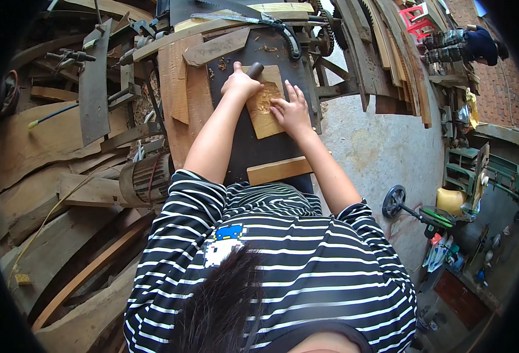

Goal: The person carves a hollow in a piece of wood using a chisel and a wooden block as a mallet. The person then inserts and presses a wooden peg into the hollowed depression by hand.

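Observation:
On the dark work table lies a flat pale wooden board (269, 126) with a rough, carved-looking patch (267, 101) near its middle. At the board's upper left, my left hand (241, 84) is closed around a tool with a dark, round-ended handle (254, 71); its working end is hidden under the hand. My right hand (292, 110) rests at the board's right edge, fingers apart, fingertips by the carved patch. Nearer my body, a separate wooden block (277, 170) lies across the table.
A hand saw (236, 17) and wood offcuts (218, 47) lie at the table's far end among shavings. An electric motor (147, 179) and stacked planks (65, 141) stand left. More planks (398, 65) lean at far right; a person (465, 46) is beyond. Concrete floor (365, 147) is at right.

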Demonstrator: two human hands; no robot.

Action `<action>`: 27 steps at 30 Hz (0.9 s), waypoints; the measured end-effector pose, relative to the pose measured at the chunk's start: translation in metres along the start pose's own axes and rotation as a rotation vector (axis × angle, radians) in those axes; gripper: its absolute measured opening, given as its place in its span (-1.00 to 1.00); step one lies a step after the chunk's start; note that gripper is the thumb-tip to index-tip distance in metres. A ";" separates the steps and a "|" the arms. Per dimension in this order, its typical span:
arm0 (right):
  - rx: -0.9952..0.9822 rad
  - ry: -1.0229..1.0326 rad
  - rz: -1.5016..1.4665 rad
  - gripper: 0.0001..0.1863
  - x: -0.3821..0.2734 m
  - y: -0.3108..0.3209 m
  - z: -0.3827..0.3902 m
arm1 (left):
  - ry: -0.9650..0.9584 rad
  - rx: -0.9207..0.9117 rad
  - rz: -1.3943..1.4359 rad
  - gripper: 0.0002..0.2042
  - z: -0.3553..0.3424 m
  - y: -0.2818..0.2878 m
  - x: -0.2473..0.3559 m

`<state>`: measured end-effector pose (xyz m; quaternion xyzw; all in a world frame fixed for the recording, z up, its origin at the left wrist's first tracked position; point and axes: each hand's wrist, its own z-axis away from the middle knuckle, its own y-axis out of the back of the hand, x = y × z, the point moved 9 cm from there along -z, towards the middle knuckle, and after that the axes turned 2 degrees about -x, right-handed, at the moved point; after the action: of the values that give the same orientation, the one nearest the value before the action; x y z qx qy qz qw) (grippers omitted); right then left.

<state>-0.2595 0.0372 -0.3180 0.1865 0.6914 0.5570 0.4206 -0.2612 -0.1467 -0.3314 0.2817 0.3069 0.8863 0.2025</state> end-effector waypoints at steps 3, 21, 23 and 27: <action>-0.014 0.043 0.006 -0.76 -0.002 0.003 -0.011 | 0.002 -0.004 0.007 0.05 0.000 0.000 0.000; 0.009 0.129 -0.051 -0.91 -0.004 -0.013 -0.034 | 0.046 -0.007 -0.017 0.09 -0.002 -0.001 -0.003; 0.049 0.034 -0.065 -0.89 -0.002 -0.015 -0.032 | 0.054 -0.007 -0.014 0.09 -0.003 -0.002 -0.006; 0.193 0.070 -0.039 -0.91 -0.006 -0.007 -0.025 | 0.052 -0.025 -0.011 0.09 -0.002 -0.001 -0.003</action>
<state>-0.2743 0.0152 -0.3212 0.1932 0.7597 0.4857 0.3868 -0.2594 -0.1483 -0.3344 0.2542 0.3023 0.8960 0.2030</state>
